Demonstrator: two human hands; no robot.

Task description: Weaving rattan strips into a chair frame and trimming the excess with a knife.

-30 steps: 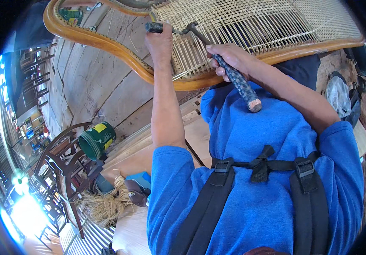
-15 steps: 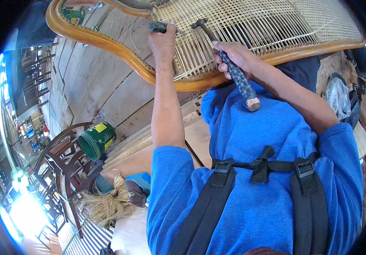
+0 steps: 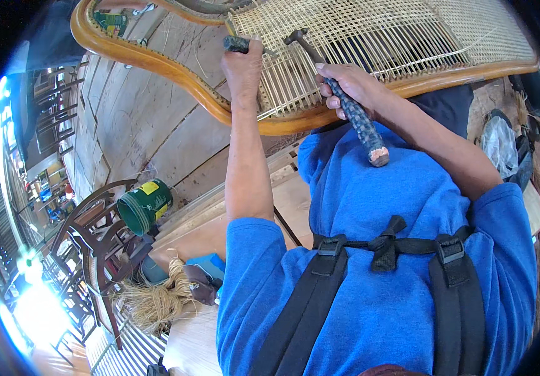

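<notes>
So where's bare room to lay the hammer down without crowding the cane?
Bare plank floor between the curved wooden frame and the green can. Crowded: the cane panel under the left hand and right hand with the hammer, and around the straw bundle.

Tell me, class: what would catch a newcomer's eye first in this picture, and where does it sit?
At the top, a woven cane panel in a curved wooden frame stands out. The right hand grips a hammer with a wrapped handle over the weave, while the left hand holds a dark tool against it. Lower left, a green can lies on its side above a bundle of straw-coloured fibre.
</notes>
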